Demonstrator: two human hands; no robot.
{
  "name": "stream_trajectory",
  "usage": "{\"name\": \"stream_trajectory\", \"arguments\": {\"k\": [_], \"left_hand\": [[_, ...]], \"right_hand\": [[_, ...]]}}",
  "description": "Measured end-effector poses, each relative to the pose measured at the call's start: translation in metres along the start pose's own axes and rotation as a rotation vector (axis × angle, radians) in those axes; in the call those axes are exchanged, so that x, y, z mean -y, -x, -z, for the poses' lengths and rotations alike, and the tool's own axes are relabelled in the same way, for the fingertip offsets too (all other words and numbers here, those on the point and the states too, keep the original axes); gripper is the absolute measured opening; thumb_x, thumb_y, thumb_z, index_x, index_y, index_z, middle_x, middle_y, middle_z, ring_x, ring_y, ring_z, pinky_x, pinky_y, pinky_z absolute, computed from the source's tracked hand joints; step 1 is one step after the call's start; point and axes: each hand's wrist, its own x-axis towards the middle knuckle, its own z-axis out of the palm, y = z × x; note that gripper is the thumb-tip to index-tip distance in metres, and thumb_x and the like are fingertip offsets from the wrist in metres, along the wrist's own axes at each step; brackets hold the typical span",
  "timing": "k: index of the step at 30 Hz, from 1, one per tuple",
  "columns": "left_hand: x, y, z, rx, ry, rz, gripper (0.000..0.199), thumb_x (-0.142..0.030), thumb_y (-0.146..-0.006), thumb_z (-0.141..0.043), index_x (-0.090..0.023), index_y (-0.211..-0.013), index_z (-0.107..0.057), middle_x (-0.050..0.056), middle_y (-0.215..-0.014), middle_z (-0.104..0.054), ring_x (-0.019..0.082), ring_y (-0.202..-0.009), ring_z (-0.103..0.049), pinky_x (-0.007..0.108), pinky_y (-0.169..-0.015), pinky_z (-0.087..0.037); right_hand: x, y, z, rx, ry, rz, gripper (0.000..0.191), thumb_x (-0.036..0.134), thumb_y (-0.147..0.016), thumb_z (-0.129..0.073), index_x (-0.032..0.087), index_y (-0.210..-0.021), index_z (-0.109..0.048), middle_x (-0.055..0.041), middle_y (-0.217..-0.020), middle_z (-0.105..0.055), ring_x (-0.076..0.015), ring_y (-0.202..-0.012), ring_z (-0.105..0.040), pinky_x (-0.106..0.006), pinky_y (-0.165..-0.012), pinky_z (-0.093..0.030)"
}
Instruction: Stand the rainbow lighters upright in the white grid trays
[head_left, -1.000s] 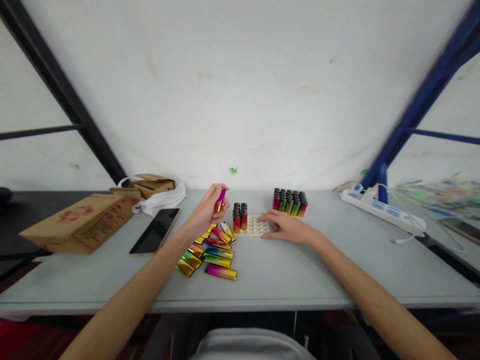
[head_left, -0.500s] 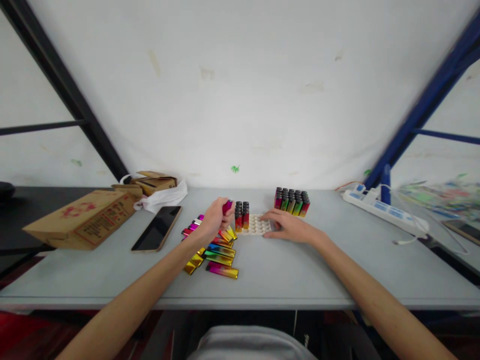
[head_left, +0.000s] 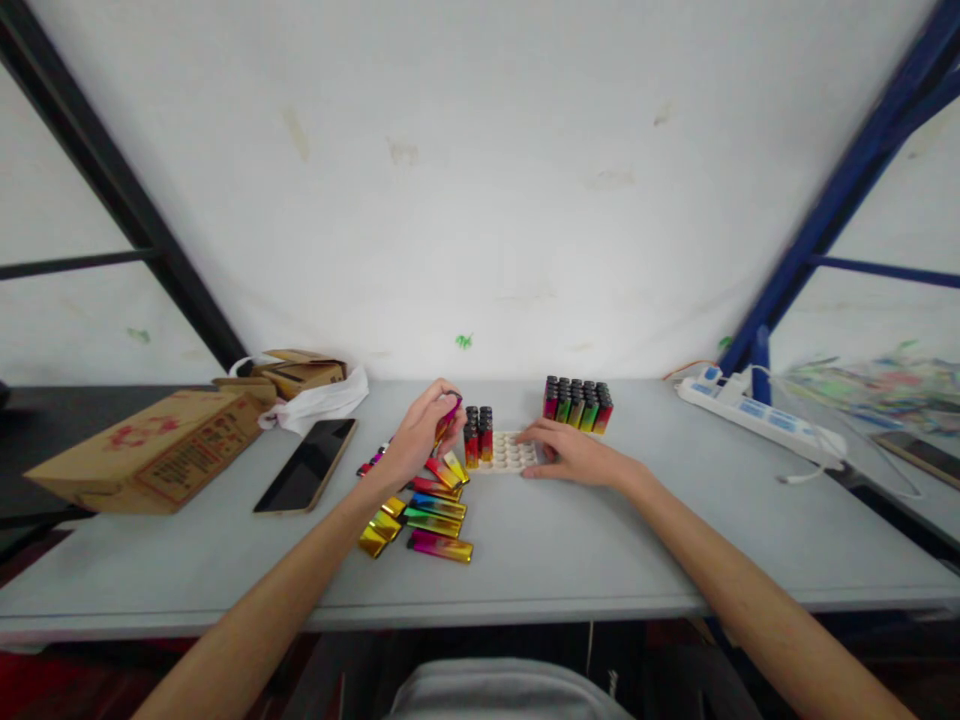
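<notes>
My left hand (head_left: 424, 432) is closed around a purple and gold lighter (head_left: 448, 412), held tilted over a loose pile of lighters. A white tray (head_left: 511, 455) with round holes lies to its right, with several red lighters (head_left: 478, 440) upright in its left end. My right hand (head_left: 562, 449) holds the tray's right end, fingers at the back and thumb at the front. Loose shiny lighters (head_left: 436, 522) in gold, pink, blue and green lie below my left hand, which hides part of the pile.
A block of upright black-topped lighters (head_left: 577, 405) stands behind my right hand. At left are a phone (head_left: 306, 466), a cardboard box (head_left: 154, 445), a smaller open box (head_left: 304, 374) and a white plastic bag (head_left: 319, 402). A power strip (head_left: 761, 420) with cables lies at right.
The lighter in my left hand has turned, so more of its gold lower part shows. My right hand keeps its place on the tray. The whole view has shifted slightly.
</notes>
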Motion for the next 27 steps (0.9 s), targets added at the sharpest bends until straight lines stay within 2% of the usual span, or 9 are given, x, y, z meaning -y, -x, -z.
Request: {"name": "stream_trajectory", "arguments": {"k": [3, 6, 8, 11, 17, 22, 27], "left_hand": [[-0.005, 0.002, 0.001, -0.021, -0.186, -0.084, 0.027, -0.045, -0.093, -0.06, -0.02, -0.083, -0.056, -0.003, -0.068, -0.056, 0.011, -0.053, -0.052, 0.022, -0.047, -0.043], [-0.005, 0.001, 0.003, -0.036, -0.385, -0.228, 0.025, -0.042, -0.092, -0.065, -0.018, -0.087, -0.067, 0.002, -0.08, -0.063, 0.015, -0.073, -0.062, 0.026, -0.065, -0.053], [-0.001, 0.0, 0.004, -0.003, -0.488, -0.333, 0.021, -0.038, -0.092, -0.067, -0.018, -0.089, -0.072, 0.005, -0.09, -0.068, 0.018, -0.086, -0.065, 0.031, -0.08, -0.055], [0.01, -0.002, 0.007, 0.062, -0.643, -0.416, 0.016, -0.035, -0.091, -0.071, -0.02, -0.092, -0.076, 0.007, -0.098, -0.07, 0.02, -0.094, -0.067, 0.037, -0.092, -0.053], [0.027, -0.006, 0.015, 0.171, -0.783, -0.42, 0.016, -0.037, -0.09, -0.074, -0.024, -0.098, -0.08, 0.009, -0.115, -0.066, 0.024, -0.11, -0.065, 0.044, -0.106, -0.049], [0.028, -0.006, 0.016, 0.171, -0.772, -0.428, 0.018, -0.038, -0.093, -0.071, -0.025, -0.101, -0.08, 0.01, -0.12, -0.063, 0.024, -0.113, -0.064, 0.044, -0.109, -0.049], [0.025, -0.003, 0.013, 0.231, -0.804, -0.407, 0.017, -0.038, -0.092, -0.073, -0.025, -0.101, -0.08, 0.01, -0.124, -0.062, 0.025, -0.118, -0.062, 0.045, -0.111, -0.047]], "right_hand": [[-0.001, 0.0, 0.0, 0.001, -0.002, -0.005, 0.051, 0.049, -0.094, -0.071, 0.018, -0.135, -0.063, -0.0111, -0.117, -0.063, -0.0179, -0.084, -0.061, -0.035, -0.082, -0.054], [-0.001, 0.0, 0.0, 0.004, 0.007, -0.002, 0.052, 0.048, -0.094, -0.071, 0.019, -0.136, -0.063, -0.0115, -0.119, -0.064, -0.0196, -0.089, -0.062, -0.036, -0.086, -0.054], [0.0, -0.001, 0.0, 0.004, 0.017, -0.003, 0.051, 0.048, -0.094, -0.071, 0.019, -0.136, -0.062, -0.0116, -0.12, -0.064, -0.0209, -0.093, -0.063, -0.037, -0.089, -0.054], [0.002, -0.001, 0.001, 0.005, 0.021, -0.001, 0.05, 0.047, -0.095, -0.07, 0.018, -0.134, -0.063, -0.0112, -0.117, -0.064, -0.021, -0.093, -0.063, -0.036, -0.089, -0.053], [0.003, -0.001, 0.001, 0.002, 0.019, 0.012, 0.049, 0.046, -0.095, -0.07, 0.016, -0.133, -0.063, -0.0107, -0.115, -0.064, -0.0192, -0.087, -0.062, -0.035, -0.085, -0.053], [0.003, 0.0, 0.001, 0.006, 0.007, 0.009, 0.049, 0.045, -0.096, -0.07, 0.018, -0.135, -0.063, -0.0108, -0.116, -0.064, -0.0194, -0.088, -0.062, -0.035, -0.085, -0.053], [0.003, 0.0, 0.001, 0.006, 0.003, 0.011, 0.049, 0.045, -0.096, -0.069, 0.018, -0.135, -0.063, -0.0114, -0.117, -0.064, -0.021, -0.093, -0.063, -0.036, -0.087, -0.053]]}}
